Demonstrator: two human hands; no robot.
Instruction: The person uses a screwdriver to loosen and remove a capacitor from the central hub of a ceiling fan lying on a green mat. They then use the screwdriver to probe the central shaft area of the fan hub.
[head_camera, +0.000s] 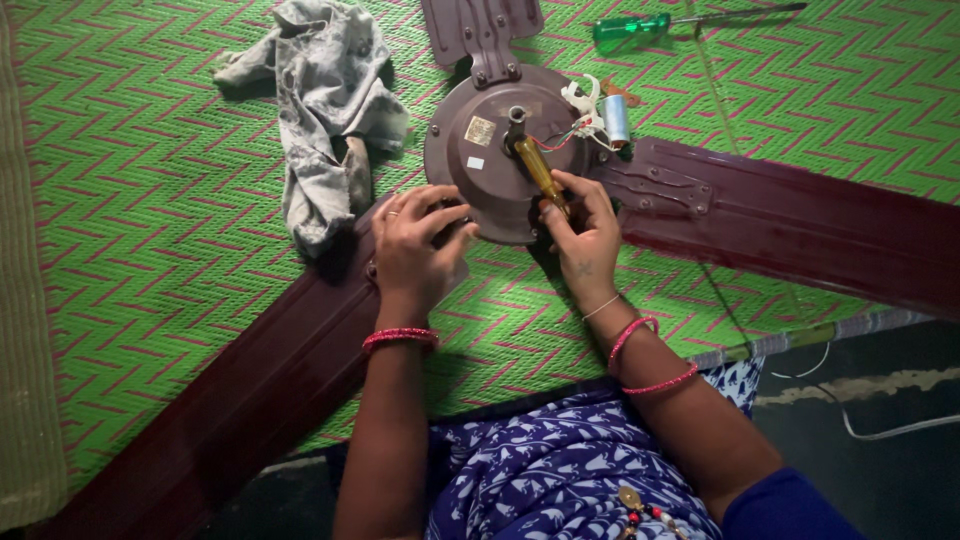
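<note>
Mat (160, 200): woven, green with a red zigzag pattern, spread flat under everything; pale band along its left edge.
Rag (325, 110): grey, crumpled and stained, lying on the mat at upper left.
Green screwdriver (640, 28): translucent green handle, metal shaft pointing right, lying flat on the mat at the top edge.
White cable (880, 430): thin, curving over the dark floor at lower right, off the mat.
Floor (880, 490): dark, visible past the mat's lower right edge.
</note>
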